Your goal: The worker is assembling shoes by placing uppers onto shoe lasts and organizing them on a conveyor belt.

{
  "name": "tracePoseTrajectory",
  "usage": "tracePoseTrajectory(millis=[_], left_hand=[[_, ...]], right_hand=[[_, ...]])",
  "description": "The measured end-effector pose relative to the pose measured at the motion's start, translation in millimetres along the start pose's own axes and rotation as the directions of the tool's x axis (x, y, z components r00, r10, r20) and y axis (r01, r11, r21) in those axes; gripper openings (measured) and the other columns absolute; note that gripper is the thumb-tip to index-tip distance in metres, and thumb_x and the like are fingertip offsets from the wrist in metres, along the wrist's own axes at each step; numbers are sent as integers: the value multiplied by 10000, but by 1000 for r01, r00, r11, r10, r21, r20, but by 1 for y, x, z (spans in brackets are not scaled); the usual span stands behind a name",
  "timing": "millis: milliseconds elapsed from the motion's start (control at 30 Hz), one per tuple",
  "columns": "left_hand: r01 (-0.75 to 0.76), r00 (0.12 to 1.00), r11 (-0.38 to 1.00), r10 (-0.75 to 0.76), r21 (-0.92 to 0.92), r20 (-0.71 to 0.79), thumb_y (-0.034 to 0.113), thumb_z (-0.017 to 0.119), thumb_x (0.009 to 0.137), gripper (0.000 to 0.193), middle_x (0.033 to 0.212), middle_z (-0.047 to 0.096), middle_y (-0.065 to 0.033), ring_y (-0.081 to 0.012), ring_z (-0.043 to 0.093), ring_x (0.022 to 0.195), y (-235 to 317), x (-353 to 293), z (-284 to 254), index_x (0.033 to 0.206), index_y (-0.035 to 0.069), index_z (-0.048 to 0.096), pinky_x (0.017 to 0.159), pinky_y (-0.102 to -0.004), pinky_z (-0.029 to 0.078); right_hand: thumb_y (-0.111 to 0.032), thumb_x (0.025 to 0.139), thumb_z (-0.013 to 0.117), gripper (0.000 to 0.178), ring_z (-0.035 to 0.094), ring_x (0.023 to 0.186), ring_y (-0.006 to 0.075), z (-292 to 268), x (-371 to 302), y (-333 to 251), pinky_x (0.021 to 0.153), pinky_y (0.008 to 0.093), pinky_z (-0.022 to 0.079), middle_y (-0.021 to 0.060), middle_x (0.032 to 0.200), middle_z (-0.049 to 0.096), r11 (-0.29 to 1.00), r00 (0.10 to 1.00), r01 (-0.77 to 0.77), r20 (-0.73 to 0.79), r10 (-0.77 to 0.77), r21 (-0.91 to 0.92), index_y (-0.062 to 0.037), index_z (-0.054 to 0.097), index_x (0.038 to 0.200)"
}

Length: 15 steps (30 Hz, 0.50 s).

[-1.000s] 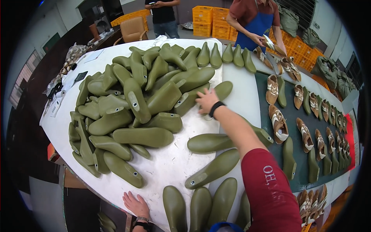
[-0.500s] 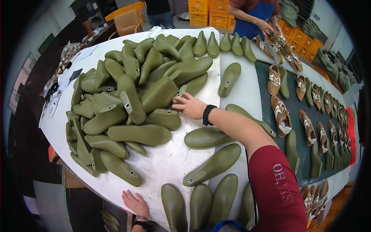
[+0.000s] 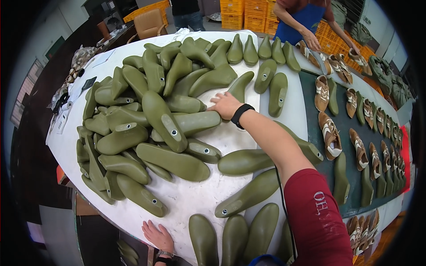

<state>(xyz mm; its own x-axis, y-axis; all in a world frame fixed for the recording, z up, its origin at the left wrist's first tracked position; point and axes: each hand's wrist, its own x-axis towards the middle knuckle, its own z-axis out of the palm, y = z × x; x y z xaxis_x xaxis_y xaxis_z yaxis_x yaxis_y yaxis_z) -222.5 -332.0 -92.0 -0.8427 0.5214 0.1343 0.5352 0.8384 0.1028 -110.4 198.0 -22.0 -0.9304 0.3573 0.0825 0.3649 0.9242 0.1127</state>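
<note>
Near edge of the counter (image 3: 186, 201): three green lasts (image 3: 234, 239) stand fully clear in a row; a fourth is partly covered by the red sleeve (image 3: 317, 213). One left hand (image 3: 158, 237) rests palm down to their left, fingers spread, holding nothing.

Next: two lasts (image 3: 248, 193) lie across the counter, one beyond the other. A third last (image 3: 295, 139) is partly covered by the right forearm.

Center: one right hand (image 3: 225, 105), fingers extended toward the pile (image 3: 173, 162), is at the pile's right edge. One last (image 3: 242, 86) lies directly beyond it and another (image 3: 195, 123) just left; whether the hand grips either cannot be told. The pile overlaps itself; an exact count is not possible, but it exceeds twenty.

Right: one green mat (image 3: 321, 177) carries shoes (image 3: 329, 135) and lasts in rows; the distant units merge.

Beyond the right hand: two lasts (image 3: 278, 94) side by side.

Far edge: five lasts (image 3: 265, 48) in a row. Behind the counter: one co-worker in a blue apron (image 3: 301, 22).
</note>
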Motion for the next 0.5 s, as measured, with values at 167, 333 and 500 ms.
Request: tracePoseTrajectory(millis=[167,333,500], left_hand=[[4,1000,1000,-4,-27,-2,211,453,871,470,1357,330,-225,-391,262,1274,4,-3,-4,1269,-25,375,1043,-477,196],[-13,999,1000,13,-21,-30,215,470,858,480,1357,330,-222,-398,259,1275,-2,-3,2,1267,-20,379,1042,-486,194],[-3,999,1000,1,-29,-53,228,487,847,478,1359,335,-204,-392,257,1281,-6,-2,1,1256,0,394,1038,-499,193]], right_hand=[[-286,824,540,322,256,1313,309,6,-23,19,1022,569,201,31,1369,374,977,977,-156,125,174,-142,-347,591,1136],[-222,877,449,309,216,1330,352,0,-31,24,1028,563,206,109,1447,261,779,770,-607,123,625,-157,-152,635,1113],[-411,800,597,543,611,927,292,-43,23,-52,807,330,470,210,1008,627,370,906,-85,-82,416,925,8,563,1145]])
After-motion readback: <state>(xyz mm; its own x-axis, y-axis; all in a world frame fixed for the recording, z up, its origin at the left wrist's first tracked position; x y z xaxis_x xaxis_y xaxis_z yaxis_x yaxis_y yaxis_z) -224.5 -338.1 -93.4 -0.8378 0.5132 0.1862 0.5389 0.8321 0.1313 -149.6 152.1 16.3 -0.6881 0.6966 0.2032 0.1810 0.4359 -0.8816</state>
